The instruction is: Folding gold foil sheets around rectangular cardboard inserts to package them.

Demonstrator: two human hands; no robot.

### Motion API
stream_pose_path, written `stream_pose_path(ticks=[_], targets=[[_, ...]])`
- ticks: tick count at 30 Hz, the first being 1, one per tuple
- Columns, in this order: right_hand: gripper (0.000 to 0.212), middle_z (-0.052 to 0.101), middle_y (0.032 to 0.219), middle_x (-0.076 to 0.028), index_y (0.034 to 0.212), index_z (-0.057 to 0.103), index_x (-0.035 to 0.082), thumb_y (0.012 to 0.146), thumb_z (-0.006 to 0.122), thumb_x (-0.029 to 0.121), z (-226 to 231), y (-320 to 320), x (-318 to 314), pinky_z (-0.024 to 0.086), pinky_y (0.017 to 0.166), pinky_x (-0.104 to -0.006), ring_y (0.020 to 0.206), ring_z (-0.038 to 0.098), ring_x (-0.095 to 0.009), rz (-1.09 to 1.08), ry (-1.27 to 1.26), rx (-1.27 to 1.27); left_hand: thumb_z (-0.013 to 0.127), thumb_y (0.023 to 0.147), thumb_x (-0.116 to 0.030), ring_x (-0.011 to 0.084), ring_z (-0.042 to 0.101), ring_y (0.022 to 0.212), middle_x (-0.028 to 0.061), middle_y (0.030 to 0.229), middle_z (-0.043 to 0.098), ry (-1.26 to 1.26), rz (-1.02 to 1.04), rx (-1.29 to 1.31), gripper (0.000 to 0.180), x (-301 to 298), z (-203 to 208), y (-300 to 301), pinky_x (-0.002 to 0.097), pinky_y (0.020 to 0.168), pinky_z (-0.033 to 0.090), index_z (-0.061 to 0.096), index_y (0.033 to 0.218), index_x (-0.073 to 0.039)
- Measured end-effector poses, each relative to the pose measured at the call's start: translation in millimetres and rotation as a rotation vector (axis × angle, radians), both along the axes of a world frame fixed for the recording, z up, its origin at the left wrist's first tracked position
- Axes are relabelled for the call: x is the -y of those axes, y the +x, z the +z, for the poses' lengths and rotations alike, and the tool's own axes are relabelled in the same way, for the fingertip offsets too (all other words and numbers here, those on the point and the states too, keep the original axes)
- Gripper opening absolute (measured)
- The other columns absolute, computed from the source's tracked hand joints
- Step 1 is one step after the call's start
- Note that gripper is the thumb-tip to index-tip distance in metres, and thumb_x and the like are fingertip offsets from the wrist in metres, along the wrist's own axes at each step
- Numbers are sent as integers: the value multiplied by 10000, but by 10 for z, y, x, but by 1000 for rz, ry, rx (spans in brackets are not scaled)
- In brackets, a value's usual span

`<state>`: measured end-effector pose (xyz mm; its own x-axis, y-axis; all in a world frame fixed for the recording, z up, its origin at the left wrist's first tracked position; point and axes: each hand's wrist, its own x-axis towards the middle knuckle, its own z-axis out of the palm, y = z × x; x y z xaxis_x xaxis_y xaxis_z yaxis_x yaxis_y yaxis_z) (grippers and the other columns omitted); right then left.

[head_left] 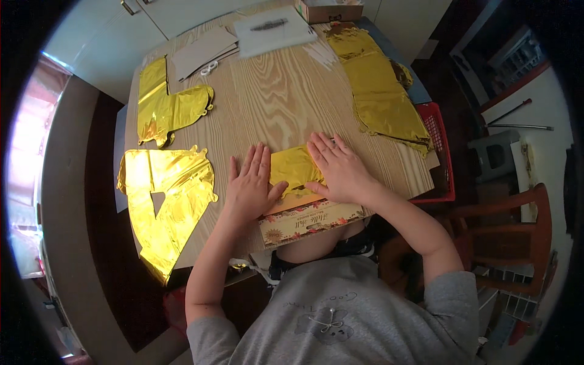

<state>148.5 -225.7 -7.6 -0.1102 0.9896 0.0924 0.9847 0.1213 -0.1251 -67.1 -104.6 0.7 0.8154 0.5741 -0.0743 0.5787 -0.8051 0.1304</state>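
— Wooden table, foil everywhere. What's nearest?

— A flowered box at the near edge, a folded gold foil balloon on it. Left hand and right hand lie flat, fingers spread, pressing, gripping nothing.

— Risk?

— Hard pressing might crease or split the foil. Farther off, more foil shapes and papers.

A folded gold foil balloon lies flat at the wooden table's near edge. It is shiny and creased, its near end resting on a flat floral-printed box.
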Motion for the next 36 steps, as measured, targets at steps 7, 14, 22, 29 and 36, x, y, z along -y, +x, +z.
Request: stream_pose_path(ticks=[7,14,22,29,36], targets=[[919,210,1539,-267,1457,263,-67,886,487,617,11,-12,3,95,1183,-495,1454,165,-365,-14,-49,-7,464,868,-660,329,171,1467,201,1545,269,60,26,-10,959,-75,25,-87,581,1154,83,243,1478,46],[906,226,1538,-257,1458,304,-45,873,491,622,31,-17,18,96,1181,-508,1458,166,-355,-40,-32,-33,494,941,-486,396,166,1451,251,1534,246,67,61,149,801,-140,121,-30,549,1160,134,247,1464,68],[919,253,1529,-244,1442,327,-45,824,568,591,12,-20,4,120,1179,-510,1450,187,-347,-42,-13,-40,511,941,-443,427,221,1426,286,1498,290,-80,-177,199,747,232,129,357,515,1152,206,307,1427,86],[868,381,1458,-228,1361,435,-53,769,664,539,52,5,46,193,1162,-524,1408,301,-322,-64,96,-159,476,905,-591,494,253,1384,308,1468,316,6,-194,158,855,244,35,346,572,1127,201,340,1406,89],[656,573,1280,-182,1209,587,-41,764,718,422,7,-38,100,292,1125,-514,1268,500,-285,-66,236,-101,533,899,-515,504,259,1377,348,1454,301,-81,-151,230,803,287,-54,339,584,1109,237,346,1407,79]])
